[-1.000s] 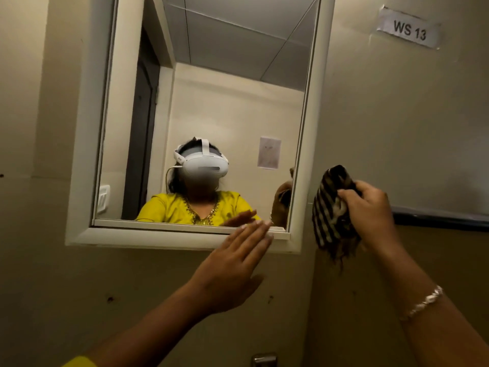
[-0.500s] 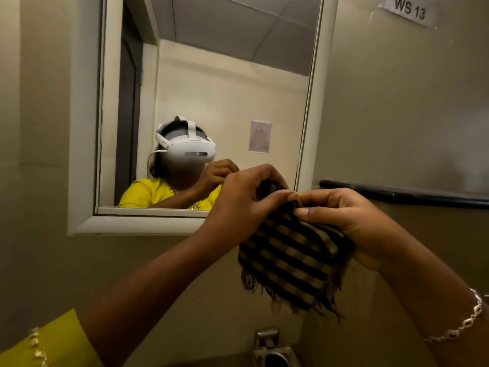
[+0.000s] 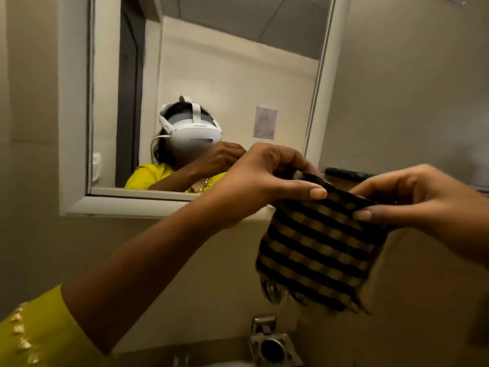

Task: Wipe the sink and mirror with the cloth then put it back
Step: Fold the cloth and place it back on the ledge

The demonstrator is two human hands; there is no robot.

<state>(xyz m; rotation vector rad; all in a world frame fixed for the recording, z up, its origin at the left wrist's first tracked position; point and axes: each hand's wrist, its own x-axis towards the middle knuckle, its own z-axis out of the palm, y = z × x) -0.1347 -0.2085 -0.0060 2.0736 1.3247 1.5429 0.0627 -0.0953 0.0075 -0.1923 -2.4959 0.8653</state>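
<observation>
A black-and-tan checked cloth point(image 3: 315, 250) with a frayed lower edge hangs in front of the wall, below the mirror's right corner. My left hand point(image 3: 262, 181) pinches its upper left edge. My right hand point(image 3: 420, 205) pinches its upper right edge, so the cloth is held spread between them. The mirror point(image 3: 211, 75) in a white frame fills the upper left and reflects a person in a yellow top with a white headset. The sink is almost out of view; only a sliver shows at the bottom edge.
A dark rail point(image 3: 346, 173) runs along the right wall just behind my hands. A metal square holder point(image 3: 272, 345) is fixed to the wall at the bottom, under the cloth. Beige walls meet in a corner at the mirror's right.
One second ago my right hand alone held the bunched cloth while my left hand was open by the mirror frame. Now both hands grip it and have spread it out flat.
</observation>
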